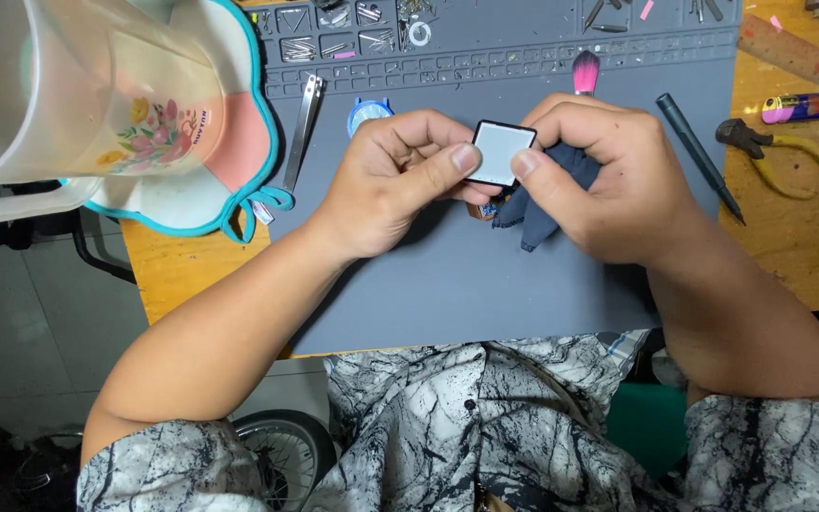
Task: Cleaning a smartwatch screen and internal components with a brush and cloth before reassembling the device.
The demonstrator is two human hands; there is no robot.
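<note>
Square watch screen (501, 152) pinched between both thumbs above grey mat (447, 284) | left hand (400, 180) grips its edge | right hand (599, 180) clamps screen and dark cloth (547, 204) | tabletop (182, 265) beneath

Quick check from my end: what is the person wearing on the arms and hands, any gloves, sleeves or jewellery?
No gloves: the left hand and right hand are bare, with no rings, watch or bracelets visible. The forearms are uncovered too. The short sleeves of a shirt end near the elbows; the shirt is white-grey with a black, marble-like crackle pattern and a small dark button at the front.
</note>
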